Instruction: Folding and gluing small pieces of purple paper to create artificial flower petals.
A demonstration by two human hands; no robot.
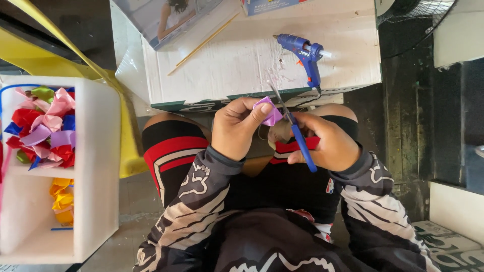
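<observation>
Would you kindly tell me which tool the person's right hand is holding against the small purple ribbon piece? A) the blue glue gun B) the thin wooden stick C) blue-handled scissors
C: the right hand grips blue-handled scissors at the purple ribbon piece pinched by the left hand; the glue gun and wooden stick lie on the white board.

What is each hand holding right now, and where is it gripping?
Left hand pinches a folded purple ribbon piece at its lower edge; right hand holds blue-handled scissors by the handles.

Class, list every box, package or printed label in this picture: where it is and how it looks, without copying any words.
Picture box: top left of the white board, pale blue, photo printed on it.
Blue box: top edge, only a corner shows.
Printed carton: bottom right, white with dark green lettering.
</observation>
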